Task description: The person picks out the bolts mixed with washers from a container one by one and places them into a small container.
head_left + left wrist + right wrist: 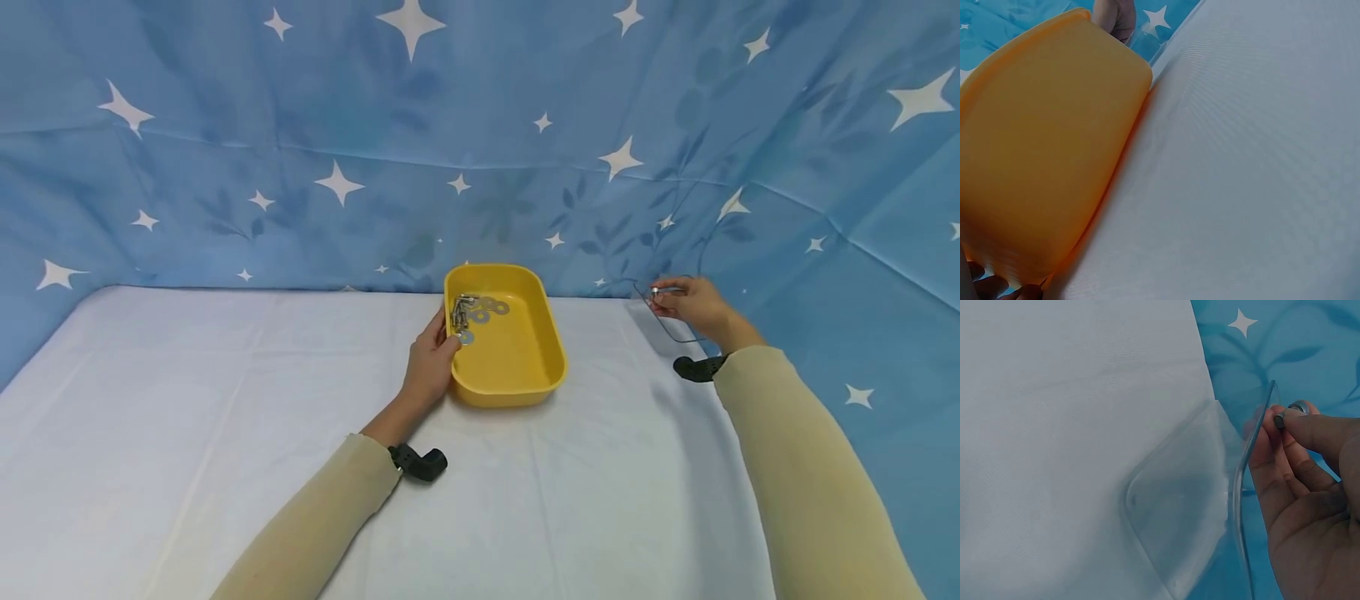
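Note:
A yellow plastic tray (510, 350) stands on the white cloth, slightly tilted, with several metal bolts (461, 312) and flat washers (480, 316) gathered at its left side. My left hand (429, 362) grips the tray's left wall, thumb over the rim; in the left wrist view its fingers (991, 286) show beneath the yellow wall. Off to the right, my right hand (693, 308) pinches a small silver bolt (1298, 407) between thumb and fingers. Just beside that hand is a clear see-through container (1175, 494), its rim close to the fingertips.
A white cloth (225, 467) covers the table. Behind it and along the right side hangs a blue curtain (480, 100) with white stars, meeting the cloth's edge close to the clear container.

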